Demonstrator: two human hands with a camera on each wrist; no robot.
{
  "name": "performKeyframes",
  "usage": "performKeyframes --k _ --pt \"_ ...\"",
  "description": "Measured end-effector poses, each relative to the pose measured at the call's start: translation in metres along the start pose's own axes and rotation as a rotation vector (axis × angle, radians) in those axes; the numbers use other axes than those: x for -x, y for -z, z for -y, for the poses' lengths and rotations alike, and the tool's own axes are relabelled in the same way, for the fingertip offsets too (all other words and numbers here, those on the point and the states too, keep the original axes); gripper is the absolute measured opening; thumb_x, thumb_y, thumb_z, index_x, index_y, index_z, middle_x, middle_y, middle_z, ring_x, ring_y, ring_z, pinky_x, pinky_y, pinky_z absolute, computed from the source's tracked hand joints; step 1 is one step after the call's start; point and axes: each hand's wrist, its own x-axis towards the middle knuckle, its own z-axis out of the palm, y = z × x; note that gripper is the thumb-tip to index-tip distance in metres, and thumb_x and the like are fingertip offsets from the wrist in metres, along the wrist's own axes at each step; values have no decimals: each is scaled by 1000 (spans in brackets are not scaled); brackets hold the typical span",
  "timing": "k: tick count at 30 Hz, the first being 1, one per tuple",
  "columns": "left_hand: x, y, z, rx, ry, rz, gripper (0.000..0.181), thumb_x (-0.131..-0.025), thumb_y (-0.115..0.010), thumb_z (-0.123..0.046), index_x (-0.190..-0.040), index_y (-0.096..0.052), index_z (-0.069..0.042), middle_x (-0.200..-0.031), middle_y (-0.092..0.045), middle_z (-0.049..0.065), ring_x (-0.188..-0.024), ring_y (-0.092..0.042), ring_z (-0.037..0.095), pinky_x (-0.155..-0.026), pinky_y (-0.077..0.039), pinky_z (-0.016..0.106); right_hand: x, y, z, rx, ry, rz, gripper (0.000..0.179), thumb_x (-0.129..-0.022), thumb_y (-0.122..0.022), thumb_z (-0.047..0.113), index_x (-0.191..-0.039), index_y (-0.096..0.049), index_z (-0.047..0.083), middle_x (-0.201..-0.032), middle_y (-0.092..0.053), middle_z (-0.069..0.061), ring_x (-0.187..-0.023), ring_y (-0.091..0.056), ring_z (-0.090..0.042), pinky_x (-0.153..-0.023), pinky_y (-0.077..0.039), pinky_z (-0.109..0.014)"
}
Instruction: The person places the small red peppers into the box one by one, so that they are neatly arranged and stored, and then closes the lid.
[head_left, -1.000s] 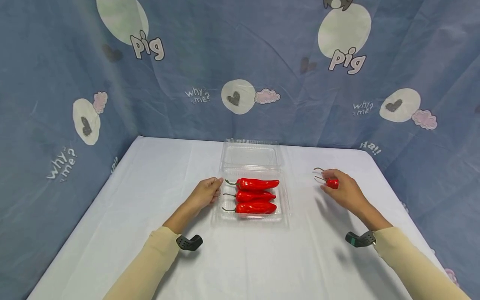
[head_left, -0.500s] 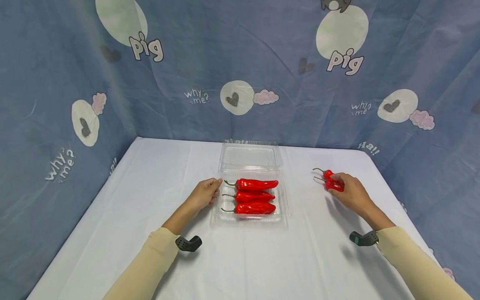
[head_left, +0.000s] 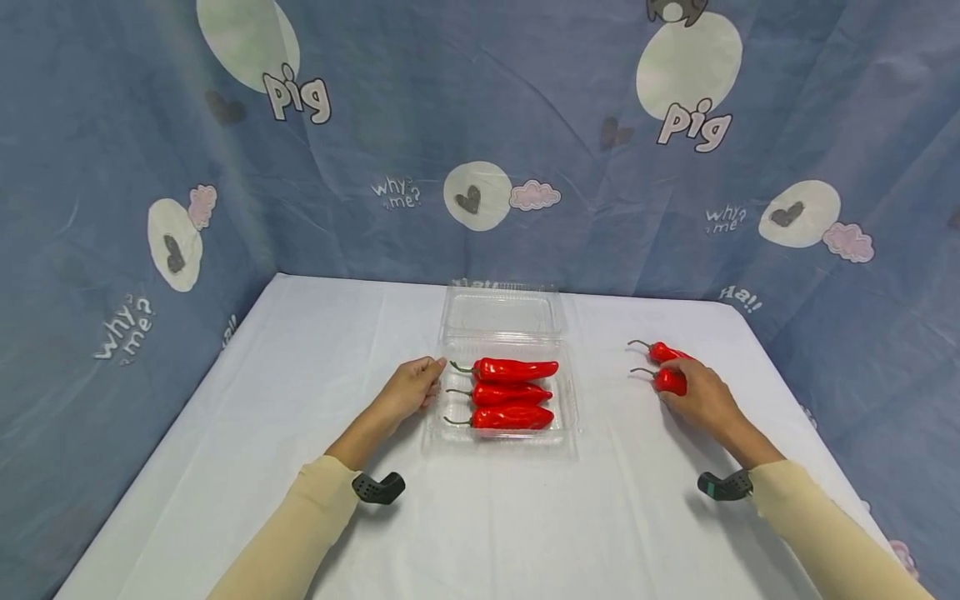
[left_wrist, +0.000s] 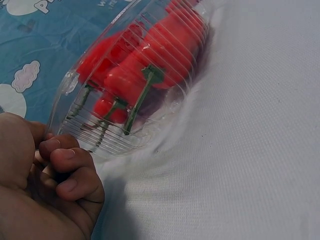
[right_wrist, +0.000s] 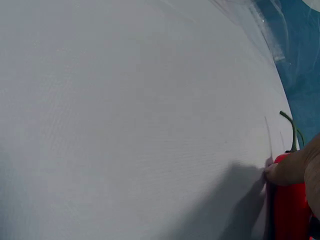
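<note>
Three red chili peppers (head_left: 513, 416) lie side by side in a clear plastic container (head_left: 567, 400), stems pointing left. At its left rim, my left hand (head_left: 407, 387) pinches the edge between thumb and index finger; the left wrist view shows the other fingers (left_wrist: 82, 182) curled below the ridged wall. To the right on the table, my right hand (head_left: 707, 404) grips a red chili pepper (head_left: 669, 381), covering its tip end. Just beyond lies another red chili pepper (head_left: 663, 352), partly hidden by the fingers. In the right wrist view the thumb (right_wrist: 285, 172) presses the gripped pepper (right_wrist: 290, 215).
The container's hinged lid (head_left: 502, 312) stands open toward the back. A white cloth (head_left: 495, 517) covers the table. Blue printed curtains (head_left: 360, 242) rise behind it and at both sides. Both wrists wear black devices (head_left: 378, 487).
My right hand has moved slightly right and toward me with the near pepper, which now lies farther from the other loose pepper. The far pepper has come into view. My left hand stays put.
</note>
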Motion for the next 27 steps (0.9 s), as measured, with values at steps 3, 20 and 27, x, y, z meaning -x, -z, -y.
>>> performKeyframes --k 3,20,27 --pt "0 -1 0 -7 -3 -1 43 -108 -49 -35 -73 -43 -10 -61 -41 -3 -53 -36 10 -49 -29 23 2 -3 -2 -16 -7 6 60 -87 -76 9 -138 -49 -5 -139 -48 -32 -126 -43 -52 -99 -43 -66" --pt "-1 -2 -1 0 8 -6 43 -107 -50 -36 -74 -43 -10 -62 -41 -4 -53 -35 9 -48 -28 23 8 1 4 -111 -3 -3 55 -91 -73 14 -139 -49 -2 -140 -48 -31 -127 -44 -50 -103 -41 -64" --pt "0 -2 -1 -19 10 -9 42 -108 -48 -34 -73 -43 -11 -62 -42 -3 -54 -36 10 -49 -29 24 12 3 16 -121 20 -3 56 -90 -74 11 -139 -50 0 -138 -50 -30 -124 -46 -49 -99 -45 -63"
